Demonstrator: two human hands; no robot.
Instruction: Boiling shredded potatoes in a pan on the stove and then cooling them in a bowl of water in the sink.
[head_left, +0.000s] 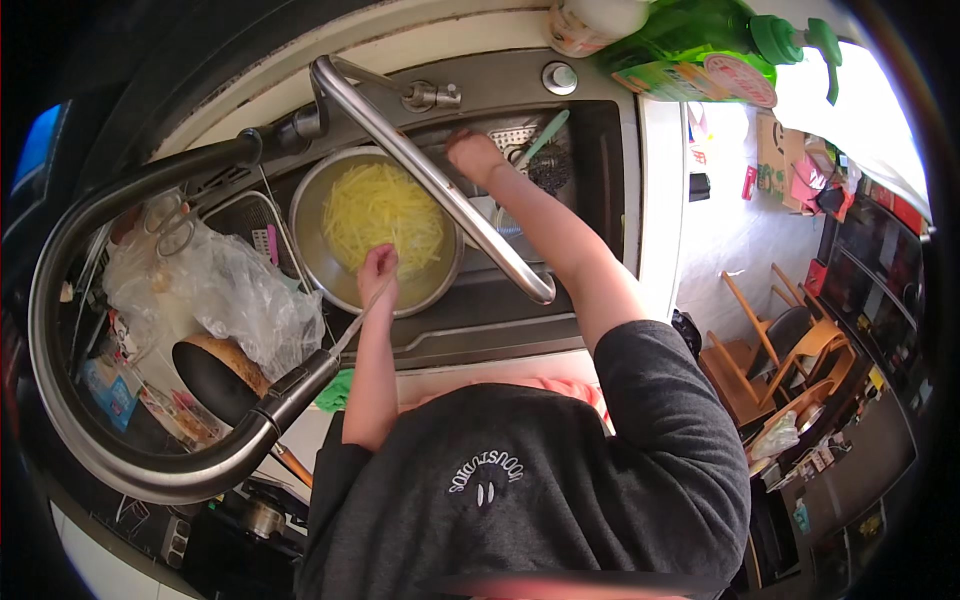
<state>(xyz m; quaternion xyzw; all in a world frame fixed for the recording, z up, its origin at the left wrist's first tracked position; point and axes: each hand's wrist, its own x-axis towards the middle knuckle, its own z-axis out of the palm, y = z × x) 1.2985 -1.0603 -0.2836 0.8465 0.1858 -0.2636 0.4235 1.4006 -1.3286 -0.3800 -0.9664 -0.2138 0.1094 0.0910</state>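
A round metal bowl (300, 225) stands in the sink (480, 330), with pale yellow shredded strips (379, 210), possibly potato, in cloudy water. My left hand (379, 271) is over the bowl's near part, fingers curled by the strips; whether they hold any is hidden. From the dark faucet spout (304, 382), a thin stream of water runs towards this hand. My right hand (472, 154) is curled above the sink, right of the bowl, its palm and any contents hidden. Near it lie a green-handled brush or scrubber (546, 137) and a perforated drain piece (514, 137).
A metal bar of the faucet (442, 184) crosses over the bowl. Left are a wire basket (289, 232), clear plastic bags (225, 285) and a dark pan (217, 375). A green pump bottle (697, 60) stands at the back right. Wooden chairs (765, 337) are farther right.
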